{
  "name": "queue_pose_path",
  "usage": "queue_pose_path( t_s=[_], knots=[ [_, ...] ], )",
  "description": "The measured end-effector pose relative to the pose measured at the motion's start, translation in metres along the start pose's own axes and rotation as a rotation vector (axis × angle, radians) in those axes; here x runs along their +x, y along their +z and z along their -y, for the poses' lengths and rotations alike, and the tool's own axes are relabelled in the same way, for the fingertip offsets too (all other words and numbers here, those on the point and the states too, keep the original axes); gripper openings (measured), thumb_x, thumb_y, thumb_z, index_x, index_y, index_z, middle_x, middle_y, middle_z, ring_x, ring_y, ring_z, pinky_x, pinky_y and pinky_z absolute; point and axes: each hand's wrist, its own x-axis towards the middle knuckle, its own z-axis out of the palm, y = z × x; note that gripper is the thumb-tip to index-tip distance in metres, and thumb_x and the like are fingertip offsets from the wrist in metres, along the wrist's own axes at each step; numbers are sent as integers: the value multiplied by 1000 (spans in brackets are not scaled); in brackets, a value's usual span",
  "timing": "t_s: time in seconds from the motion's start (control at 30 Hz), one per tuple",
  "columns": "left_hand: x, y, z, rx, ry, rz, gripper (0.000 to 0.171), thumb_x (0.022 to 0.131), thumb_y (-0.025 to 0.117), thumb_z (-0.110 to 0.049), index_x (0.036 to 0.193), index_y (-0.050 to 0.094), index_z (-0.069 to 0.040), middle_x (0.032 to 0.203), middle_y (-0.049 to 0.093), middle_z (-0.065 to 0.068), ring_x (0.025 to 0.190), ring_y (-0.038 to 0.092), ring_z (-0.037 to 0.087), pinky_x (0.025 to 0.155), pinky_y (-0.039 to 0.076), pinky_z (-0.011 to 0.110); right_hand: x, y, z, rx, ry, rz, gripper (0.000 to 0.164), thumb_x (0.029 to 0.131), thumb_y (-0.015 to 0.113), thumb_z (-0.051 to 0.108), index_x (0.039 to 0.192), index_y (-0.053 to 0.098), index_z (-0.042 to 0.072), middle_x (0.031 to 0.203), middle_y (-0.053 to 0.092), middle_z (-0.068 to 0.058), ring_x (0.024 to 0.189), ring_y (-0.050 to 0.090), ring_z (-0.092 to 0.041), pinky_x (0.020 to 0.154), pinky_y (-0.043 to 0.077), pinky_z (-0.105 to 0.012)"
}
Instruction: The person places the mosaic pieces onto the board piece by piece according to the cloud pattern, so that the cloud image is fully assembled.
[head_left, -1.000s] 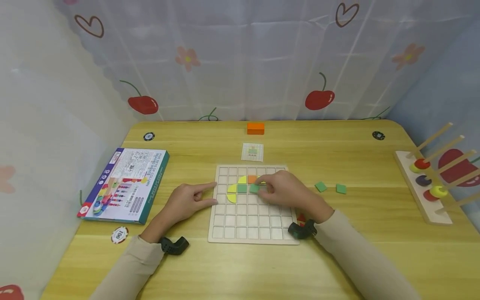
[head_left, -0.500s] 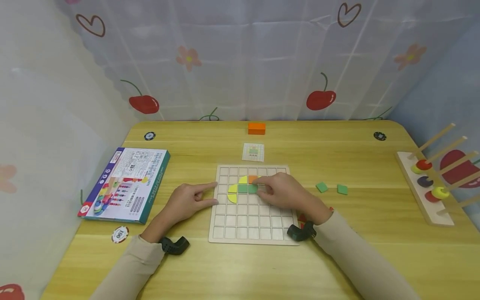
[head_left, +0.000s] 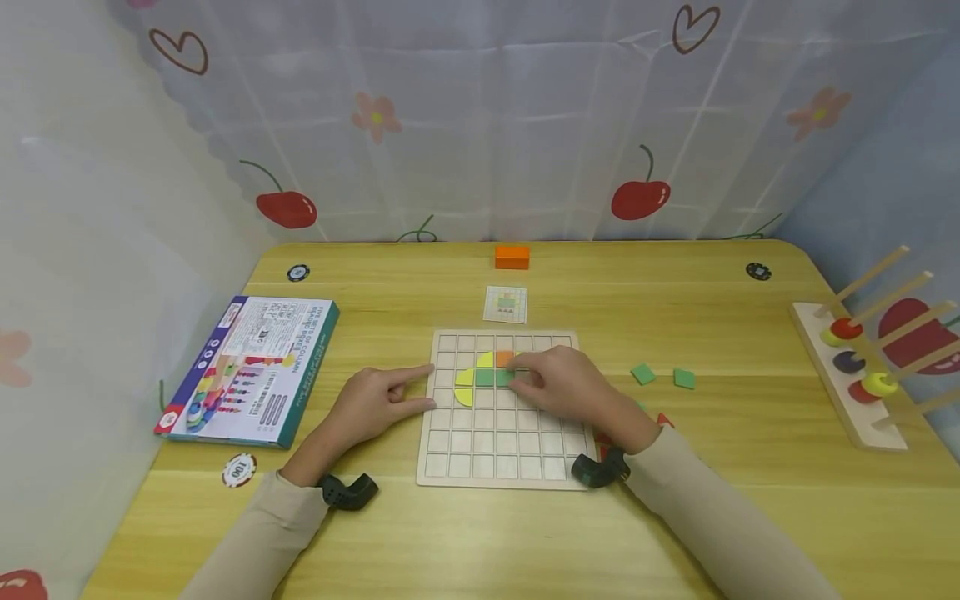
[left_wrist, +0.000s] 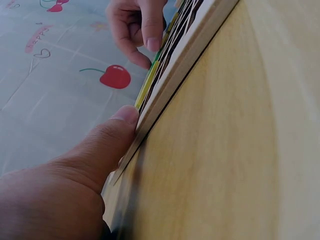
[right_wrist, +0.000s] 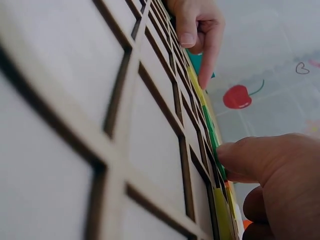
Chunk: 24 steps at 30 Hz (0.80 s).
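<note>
A pale wooden grid board lies mid-table. My left hand touches its left edge with straight index finger and thumb; the thumb also shows in the left wrist view. Over the board's upper right, my right hand has its index finger and thumb spread at a green square tile, which sits in a grid cell. To its left is another green square tile, and above it an orange square tile. Curved yellow pieces fill cells on the left. The right hand hides cells beneath it.
Two loose green tiles lie right of the board, with red pieces near the right wrist. Beyond the board are a pattern card and an orange block. A boxed game stands left, a bead rack right.
The green tile under my right hand has gone from tilted at the fingertips to flat in its cell beside the other green tile. My left hand has stayed in place.
</note>
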Motion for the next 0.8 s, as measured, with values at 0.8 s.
queue_pose_path(
  t_s=[0.8],
  knots=[
    [1, 0, 1, 4, -11, 8, 53, 90, 73, -55, 135, 69, -27, 55, 35, -14, 50, 28, 2, 51, 28, 25, -80, -39, -54, 77, 146, -224, 18, 93, 79, 25, 109, 78, 17, 57, 38, 13, 49, 34, -5, 49, 33, -25]
  ],
)
